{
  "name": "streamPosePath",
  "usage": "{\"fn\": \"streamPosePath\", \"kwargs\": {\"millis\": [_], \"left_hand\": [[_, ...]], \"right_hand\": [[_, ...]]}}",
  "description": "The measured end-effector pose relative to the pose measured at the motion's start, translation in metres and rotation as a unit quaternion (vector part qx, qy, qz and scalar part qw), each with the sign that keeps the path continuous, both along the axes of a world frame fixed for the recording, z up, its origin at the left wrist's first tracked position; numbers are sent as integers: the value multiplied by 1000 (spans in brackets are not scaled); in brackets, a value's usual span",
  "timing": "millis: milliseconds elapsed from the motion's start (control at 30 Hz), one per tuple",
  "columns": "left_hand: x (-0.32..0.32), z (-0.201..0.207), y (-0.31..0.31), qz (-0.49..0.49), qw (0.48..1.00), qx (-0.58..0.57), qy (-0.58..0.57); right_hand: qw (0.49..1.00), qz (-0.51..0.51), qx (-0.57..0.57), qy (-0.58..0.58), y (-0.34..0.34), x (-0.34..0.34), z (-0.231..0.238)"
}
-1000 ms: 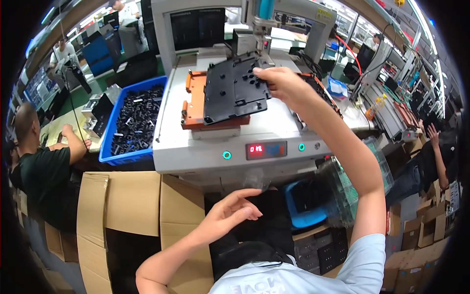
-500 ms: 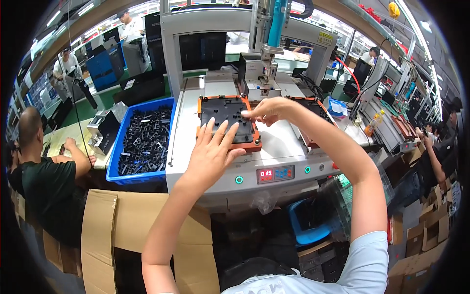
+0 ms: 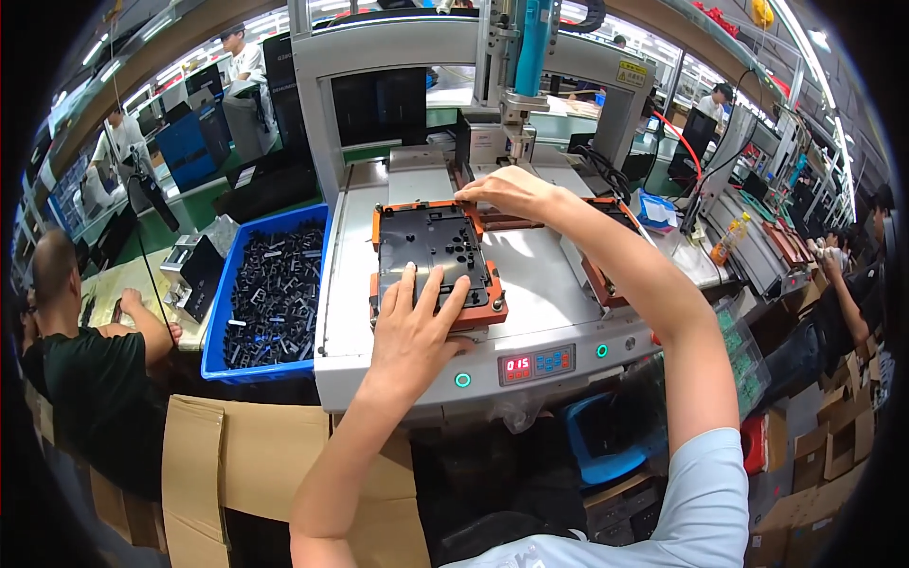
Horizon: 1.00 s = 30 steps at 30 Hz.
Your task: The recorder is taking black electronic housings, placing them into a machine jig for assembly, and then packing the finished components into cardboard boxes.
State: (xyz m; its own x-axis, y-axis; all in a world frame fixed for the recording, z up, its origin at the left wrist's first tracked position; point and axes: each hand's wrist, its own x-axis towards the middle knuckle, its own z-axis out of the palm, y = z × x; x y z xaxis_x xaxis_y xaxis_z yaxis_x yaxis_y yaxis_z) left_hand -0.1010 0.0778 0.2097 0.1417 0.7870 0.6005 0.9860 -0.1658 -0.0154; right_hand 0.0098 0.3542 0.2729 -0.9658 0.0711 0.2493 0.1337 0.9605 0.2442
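Two hands rest flat, fingers spread, gripping nothing. Leftmost stands a blue plastic bin of small black parts (image 3: pixel 275 293). Beside it, the left hand (image 3: pixel 417 317) presses the near edge of the flat black perforated plastic plate (image 3: pixel 431 248), which is seated in the orange rectangular fixture (image 3: pixel 485 308). The right hand (image 3: pixel 511 189) bears on the far edge. Risk: uneven pressure could leave the plate tilted, misaligned under the overhead blue tool head (image 3: pixel 530 47).
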Motion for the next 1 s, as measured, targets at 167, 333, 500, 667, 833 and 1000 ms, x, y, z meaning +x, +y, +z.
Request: {"fn": "streamPosePath", "kwargs": {"millis": [167,333,500,667,833,1000], "left_hand": [[1,-1,-1,4,1000,5,-9],[0,1,-1,10,1000,-4,-11],[6,2,2,11,1000,9,0],[0,-5,-4,25,1000,19,3],[7,-1,-4,26,999,34,4],[9,-1,-8,21,998,52,9]], "right_hand": [[998,3,17,-58,-5,-9,5],[1000,3,-2,8,-4,-11,-11],[996,-52,-19,69,-5,-19,-17],[917,-212,-165,296,-107,6,-27],[829,-226,-235,454,-209,45,-73],[775,-180,-156,585,-216,15,-87]]}}
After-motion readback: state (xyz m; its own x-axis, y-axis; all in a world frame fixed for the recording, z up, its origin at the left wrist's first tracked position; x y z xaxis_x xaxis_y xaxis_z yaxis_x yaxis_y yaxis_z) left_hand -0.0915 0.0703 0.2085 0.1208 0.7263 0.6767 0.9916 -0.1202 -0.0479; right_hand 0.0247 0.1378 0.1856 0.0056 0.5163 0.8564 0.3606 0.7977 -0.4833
